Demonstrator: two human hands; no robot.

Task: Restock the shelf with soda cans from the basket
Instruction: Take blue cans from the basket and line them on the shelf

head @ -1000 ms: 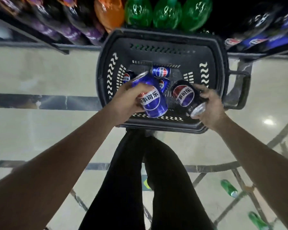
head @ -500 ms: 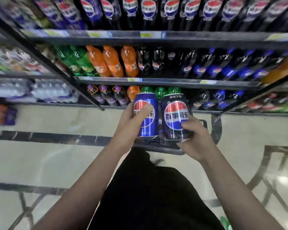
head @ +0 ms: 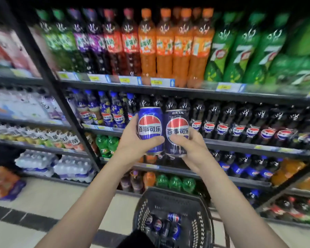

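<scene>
- Cans first: a blue can [head: 150,130] and a dark can [head: 177,133] stand upright side by side, touching or nearly so, held up in front of the shelf [head: 240,145] that carries the dark cola bottles [head: 238,124].
- Left hand [head: 134,142] grips the blue can from its left side; its fingers [head: 155,139] curl round the lower front, below the red, white and blue logo.
- Right hand [head: 191,145] grips the dark can from the right, fingers curled across its lower front, the thumb on the right side.
- Both forearms rise from the bottom edge and meet at the cans.
- Basket [head: 202,208], black and slotted, sits low on the floor [head: 61,203] below the hands, just in front of the bottom shelf row.
- More cans [head: 174,217] lie loose on their sides in the basket; their count is hard to tell.
- Blue-capped bottles [head: 106,111] stand left of the dark cola bottles on the same level.
- Orange bottles [head: 174,47] stand on the shelf above, with purple bottles [head: 89,42] and red bottles [head: 122,43] to their left and green 7 bottles [head: 240,51] to their right.
- Price tags [head: 161,82] line that upper shelf's front edge.
- Water packs [head: 55,165] are stacked low in the bay to the left, past a black upright.
- Edges of the view are blurred, so the far left and right goods cannot be read.
</scene>
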